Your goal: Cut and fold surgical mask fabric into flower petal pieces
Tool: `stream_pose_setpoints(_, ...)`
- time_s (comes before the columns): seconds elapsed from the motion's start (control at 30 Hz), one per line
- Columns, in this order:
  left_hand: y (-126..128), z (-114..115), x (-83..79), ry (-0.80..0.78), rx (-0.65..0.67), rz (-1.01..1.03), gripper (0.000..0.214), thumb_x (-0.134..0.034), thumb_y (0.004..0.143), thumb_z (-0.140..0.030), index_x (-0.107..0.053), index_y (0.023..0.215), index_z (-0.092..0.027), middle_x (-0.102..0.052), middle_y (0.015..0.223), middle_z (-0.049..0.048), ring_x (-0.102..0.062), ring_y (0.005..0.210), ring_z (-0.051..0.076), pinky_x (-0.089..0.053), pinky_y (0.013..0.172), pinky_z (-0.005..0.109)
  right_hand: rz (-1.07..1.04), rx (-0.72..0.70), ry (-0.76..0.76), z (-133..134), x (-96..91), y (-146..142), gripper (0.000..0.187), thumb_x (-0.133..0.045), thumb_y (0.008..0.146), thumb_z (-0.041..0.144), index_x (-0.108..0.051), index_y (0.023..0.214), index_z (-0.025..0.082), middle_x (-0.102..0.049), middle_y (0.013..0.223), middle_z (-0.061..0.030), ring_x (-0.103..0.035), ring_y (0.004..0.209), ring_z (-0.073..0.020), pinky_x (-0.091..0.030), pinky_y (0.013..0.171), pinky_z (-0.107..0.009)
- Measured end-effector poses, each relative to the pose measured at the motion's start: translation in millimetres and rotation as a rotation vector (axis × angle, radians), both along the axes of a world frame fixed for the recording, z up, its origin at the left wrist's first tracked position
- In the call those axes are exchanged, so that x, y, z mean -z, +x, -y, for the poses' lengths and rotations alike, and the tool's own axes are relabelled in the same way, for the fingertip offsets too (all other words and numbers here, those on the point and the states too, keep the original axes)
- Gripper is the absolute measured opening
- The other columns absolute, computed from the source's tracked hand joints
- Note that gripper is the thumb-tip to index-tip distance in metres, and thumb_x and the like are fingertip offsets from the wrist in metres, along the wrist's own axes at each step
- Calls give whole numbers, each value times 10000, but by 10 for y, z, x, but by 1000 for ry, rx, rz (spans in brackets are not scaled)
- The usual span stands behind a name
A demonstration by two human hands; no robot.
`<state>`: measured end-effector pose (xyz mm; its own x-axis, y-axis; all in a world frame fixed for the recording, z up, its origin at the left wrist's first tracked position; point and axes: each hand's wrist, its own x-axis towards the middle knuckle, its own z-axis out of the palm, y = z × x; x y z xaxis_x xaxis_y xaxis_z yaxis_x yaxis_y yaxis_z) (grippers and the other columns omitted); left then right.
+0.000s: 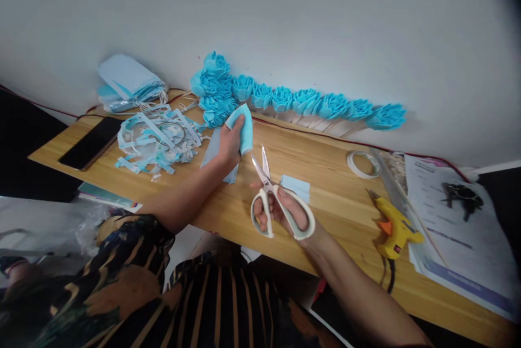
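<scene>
My left hand is closed on a piece of light blue mask fabric, which is curved and folded over the fingers. White-handled scissors are in my right hand, with thumb and fingers through the loops. Their blades stand apart, the tips just right of the fabric's lower edge. Another light blue piece lies flat on the table behind the scissors. Under my left wrist, a pale blue mask strip is partly hidden.
Blue fabric flowers line the wall. A heap of cut strips, stacked face masks and a black phone are at left. Clear tape, a yellow glue gun and papers with keys lie at right.
</scene>
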<state>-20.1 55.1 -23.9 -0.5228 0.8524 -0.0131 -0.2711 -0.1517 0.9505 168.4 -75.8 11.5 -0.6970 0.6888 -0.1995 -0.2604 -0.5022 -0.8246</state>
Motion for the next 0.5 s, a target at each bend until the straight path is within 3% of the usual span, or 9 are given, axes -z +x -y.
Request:
stream_pose_setpoints(0.17, 30, 42, -64, 62, -25, 51, 378, -717, 841, -430, -676, 1133, -193, -721, 1255, 93, -647, 1184, 259, -517, 1035, 386, 11, 4, -59, -8, 20, -14, 606, -678, 828, 679, -667, 1180, 186, -710, 796, -45, -626, 571, -138, -553, 513, -271)
stream_pose_setpoints(0.33, 52, 60, -68, 70, -1, 52, 438, -709, 845, -457, -666, 1170, -167, -706, 1269, 117, -640, 1204, 265, -489, 1064, 396, 30, 41, -104, -31, -6, -81, 644, -701, 790, 702, -669, 1171, 184, -707, 767, -40, -621, 561, -150, -544, 506, -284)
stream_pose_setpoints(0.5, 86, 71, -66, 90, -21, -23, 417, -725, 820, -511, -693, 1071, -180, -724, 1180, 101, -648, 1158, 270, -481, 1048, 396, 48, 53, -51, -50, -59, -163, 661, -669, 812, 703, -642, 1226, 189, -731, 835, -60, -661, 626, -179, -544, 540, -308)
